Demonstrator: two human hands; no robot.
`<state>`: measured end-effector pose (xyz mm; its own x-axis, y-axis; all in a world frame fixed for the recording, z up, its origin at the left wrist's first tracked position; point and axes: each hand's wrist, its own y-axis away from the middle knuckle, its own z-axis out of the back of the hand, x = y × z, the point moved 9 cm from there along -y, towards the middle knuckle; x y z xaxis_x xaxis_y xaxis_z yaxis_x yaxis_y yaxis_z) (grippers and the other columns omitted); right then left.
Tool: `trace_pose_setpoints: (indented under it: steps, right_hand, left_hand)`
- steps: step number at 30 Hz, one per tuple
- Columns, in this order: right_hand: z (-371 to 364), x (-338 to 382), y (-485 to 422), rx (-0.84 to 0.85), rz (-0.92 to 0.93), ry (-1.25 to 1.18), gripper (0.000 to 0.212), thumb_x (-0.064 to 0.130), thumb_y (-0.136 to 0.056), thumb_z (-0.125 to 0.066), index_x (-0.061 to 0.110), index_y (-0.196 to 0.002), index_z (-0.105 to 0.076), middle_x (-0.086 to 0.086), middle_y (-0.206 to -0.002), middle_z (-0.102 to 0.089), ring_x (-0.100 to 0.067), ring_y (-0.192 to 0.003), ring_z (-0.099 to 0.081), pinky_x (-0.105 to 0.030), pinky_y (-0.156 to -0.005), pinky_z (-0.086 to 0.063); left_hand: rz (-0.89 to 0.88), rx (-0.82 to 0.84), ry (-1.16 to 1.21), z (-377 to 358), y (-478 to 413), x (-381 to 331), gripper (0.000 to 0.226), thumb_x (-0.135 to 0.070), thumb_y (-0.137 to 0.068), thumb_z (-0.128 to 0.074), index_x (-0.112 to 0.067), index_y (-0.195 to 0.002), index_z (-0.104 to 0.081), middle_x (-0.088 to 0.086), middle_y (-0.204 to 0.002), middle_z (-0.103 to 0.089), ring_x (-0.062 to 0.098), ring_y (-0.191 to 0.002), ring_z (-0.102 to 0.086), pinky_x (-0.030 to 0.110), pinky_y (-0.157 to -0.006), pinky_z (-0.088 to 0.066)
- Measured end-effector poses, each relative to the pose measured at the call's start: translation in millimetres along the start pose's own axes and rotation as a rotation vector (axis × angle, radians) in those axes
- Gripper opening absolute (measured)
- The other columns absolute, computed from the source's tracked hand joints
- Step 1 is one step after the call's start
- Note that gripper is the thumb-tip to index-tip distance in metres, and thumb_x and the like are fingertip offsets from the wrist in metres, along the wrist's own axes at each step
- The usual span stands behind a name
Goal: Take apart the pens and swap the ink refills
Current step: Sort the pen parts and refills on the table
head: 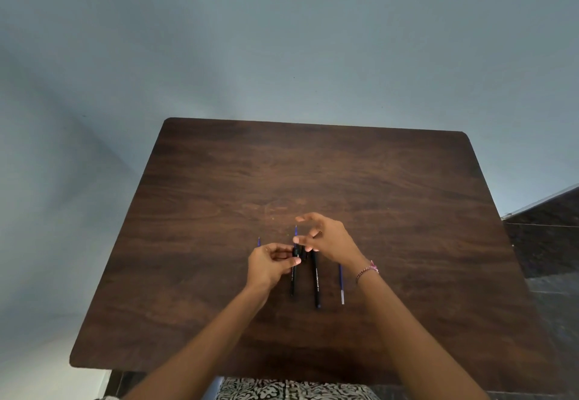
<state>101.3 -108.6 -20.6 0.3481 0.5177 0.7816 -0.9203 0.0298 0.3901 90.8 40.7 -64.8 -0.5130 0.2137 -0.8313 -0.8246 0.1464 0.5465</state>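
Head view, looking down on a dark wooden surface [313,164]. Midway across, closer to the near edge than the far one: black pen barrel [293,277] gripped in the left hand [269,263], fingers and thumb curled round its upper end, lower end pointing at the near edge. Thin blue refill [295,233] poking out of the barrel's far end. Right hand [329,236] just beyond it, thumb and one fingertip close together at the refill's base, index finger lifted and extended. Blurred, so no telling whether actually pinching the refill or only touching it.

Second barrel [316,283] flat on the surface just to the right, printed lettering along its side. Loose refill [341,283] right of that, apart from it. Another blue tip [258,241] showing past the left hand, the rest hidden. Beaded bracelet [368,269] on the right wrist.

Probable step: seating or drawing a refill. Possible trouble from here: thin refill bending if pushed off the barrel's line; loose parts rolling toward an edge if knocked by a wrist; refills mixed up, being alike in colour.
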Motion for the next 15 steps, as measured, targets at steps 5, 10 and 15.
trace_pose_setpoints:
  steps: [5,10,15]
  right_hand:
    - [14,-10,-13,-0.176,-0.033,0.138,0.025,0.037,-0.082,-0.069,0.019,-0.1,-0.071,-0.004,-0.09,-0.07,-0.014,-0.083,-0.065,-0.03,-0.08,-0.052]
    - [-14,-11,-21,-0.148,-0.05,0.513,0.024,0.037,-0.084,-0.066,0.019,-0.098,-0.072,-0.005,-0.108,-0.055,-0.021,-0.114,-0.047,-0.039,-0.082,-0.053]
    - [-29,-5,-27,-0.15,-0.057,0.742,0.034,0.044,-0.084,-0.063,0.016,-0.102,-0.07,-0.005,-0.112,-0.049,-0.022,-0.113,-0.042,-0.033,-0.073,-0.05]
  left_hand:
    - [-0.002,-0.015,-0.001,8,1,3,0.024,0.004,-0.069,-0.077,-0.014,-0.08,-0.067,0.002,-0.074,-0.069,0.01,-0.068,-0.065,0.016,-0.056,-0.055]
    - [-0.005,-0.021,0.0,13,3,4,0.024,0.003,-0.068,-0.078,-0.015,-0.08,-0.067,0.005,-0.077,-0.07,0.014,-0.072,-0.066,0.019,-0.058,-0.056]
    - [0.006,-0.014,-0.018,17,3,5,0.023,0.003,-0.069,-0.078,-0.01,-0.085,-0.068,0.004,-0.076,-0.069,0.012,-0.07,-0.066,0.017,-0.056,-0.056]
